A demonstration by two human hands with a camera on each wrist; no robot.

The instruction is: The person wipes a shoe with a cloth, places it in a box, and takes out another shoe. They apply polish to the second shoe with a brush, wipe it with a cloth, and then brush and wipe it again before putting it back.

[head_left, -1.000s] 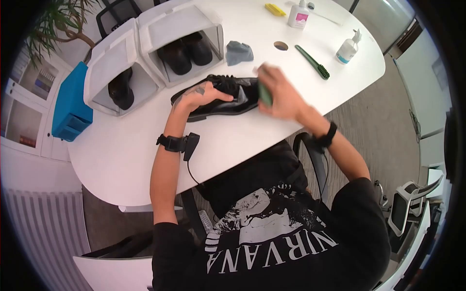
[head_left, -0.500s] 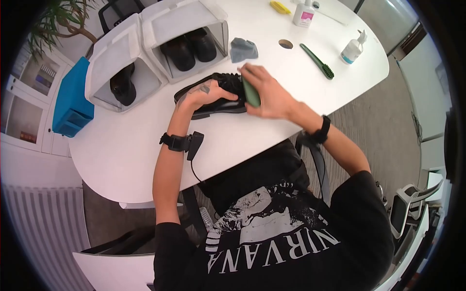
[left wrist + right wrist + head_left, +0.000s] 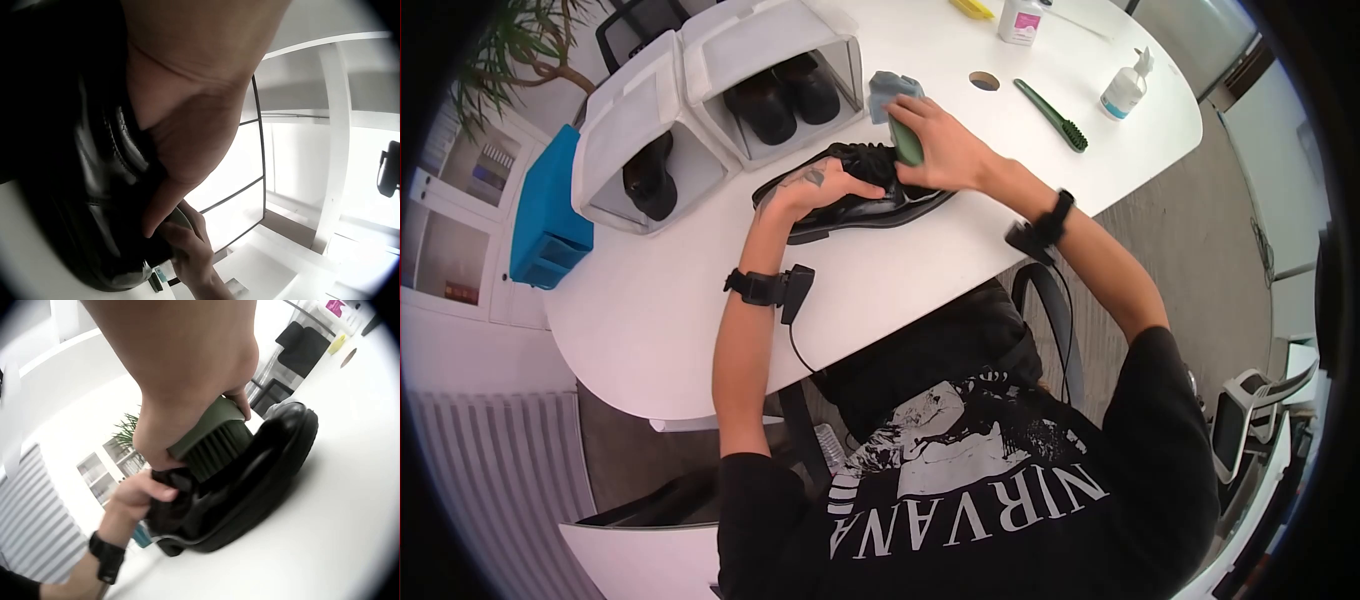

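Note:
A glossy black lace-up shoe [image 3: 868, 208] lies on the white table, its toe towards the right. My left hand [image 3: 818, 190] grips it at the heel and ankle opening, thumb along the near side; the other fingers are hidden inside or behind it. In the left wrist view the thumb of that hand [image 3: 187, 131] presses on the black leather [image 3: 94, 156]. My right hand [image 3: 945, 148] holds a green brush [image 3: 906, 143] from above, over the laces. In the right wrist view the bristles of the brush [image 3: 219, 450] touch the shoe's upper [image 3: 250, 481].
Two white boxes [image 3: 765, 35] with black shoes inside stand behind and left, beside a blue holder [image 3: 550, 215]. A grey-blue cloth [image 3: 894, 92] lies behind the shoe. Further right are a long green brush [image 3: 1051, 115], a pump bottle [image 3: 1124, 88], a white-pink bottle [image 3: 1020, 22] and a yellow item [image 3: 973, 8].
The right hand with the green brush has moved left from the shoe's toe, then to the far side near the laces. The left hand keeps its grip on the shoe.

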